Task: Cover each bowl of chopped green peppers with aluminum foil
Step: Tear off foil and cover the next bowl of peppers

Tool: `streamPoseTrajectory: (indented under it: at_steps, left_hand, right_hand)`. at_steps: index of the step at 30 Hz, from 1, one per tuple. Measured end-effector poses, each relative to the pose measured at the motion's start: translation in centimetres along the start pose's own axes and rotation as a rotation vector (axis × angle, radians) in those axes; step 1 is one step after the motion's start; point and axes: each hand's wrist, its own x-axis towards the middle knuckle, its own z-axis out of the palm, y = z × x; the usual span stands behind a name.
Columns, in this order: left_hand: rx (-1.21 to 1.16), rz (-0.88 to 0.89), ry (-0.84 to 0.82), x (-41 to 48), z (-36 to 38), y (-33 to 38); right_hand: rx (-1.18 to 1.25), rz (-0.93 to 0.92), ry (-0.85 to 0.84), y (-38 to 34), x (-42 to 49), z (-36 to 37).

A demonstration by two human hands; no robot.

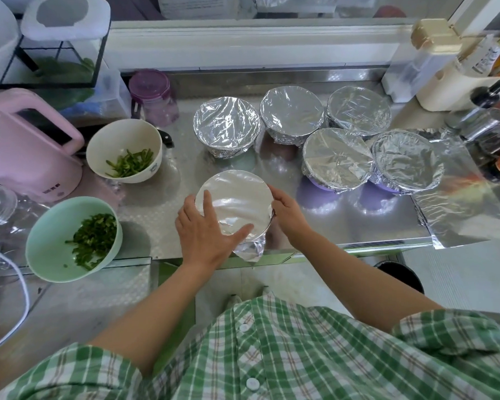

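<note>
Foiled five bowls (227, 122), pressed foil (251, 246) on sixth (237, 194) with left hand (205, 229) flat, right hand (289, 215) curled round its rim, left white bowl (104, 148) and green bowl (49, 241) uncovered.

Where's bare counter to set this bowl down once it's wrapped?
Two patches: the counter between your right hand and the loose foil sheet, and the strip between the white bowl and the nearest covered bowl. The back right is crowded with covered bowls; the left with the kettle and green bowl.
</note>
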Motion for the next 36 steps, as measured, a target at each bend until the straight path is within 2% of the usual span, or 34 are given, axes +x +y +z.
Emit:
streamPoseTrajectory:
  at_steps: [4, 8, 11, 13, 15, 22, 31, 36]
  left_hand:
    - [0.016, 0.103, -0.105, 0.6, 0.3, -0.5]
    - [0.094, 0.109, -0.153, 1.1, 0.8, 0.1]
    - [0.117, 0.1, -0.14, 1.1, 0.9, 0.1]
    - [0.119, 0.099, -0.134, 1.1, 1.0, 0.1]
    - [0.12, 0.099, -0.126, 1.1, 0.9, 0.2]
    - [0.107, 0.086, -0.126, 0.9, 0.8, 0.3]
    - [0.098, 0.088, -0.136, 0.8, 0.5, 0.4]
    - [0.093, 0.082, -0.122, 0.7, 0.3, 0.5]
  right_hand:
    - [0.03, 0.16, 0.082, 0.0, 0.6, 0.2]
    - [0.082, 0.209, -0.063, 0.5, -0.2, 0.2]
    - [0.069, 0.121, -0.11, 1.5, -1.9, -0.7]
    - [0.023, 0.011, -0.243, 2.4, -3.0, -1.3]
    - [-0.03, -0.039, -0.309, 3.3, -3.3, -1.0]
    - [-0.197, -0.093, -0.033, 4.4, -2.9, -0.6]
    - [-0.308, -0.056, -0.022, 4.2, -2.7, -1.7]
    - [-0.469, -0.089, -0.02, 2.9, -1.8, -2.4]
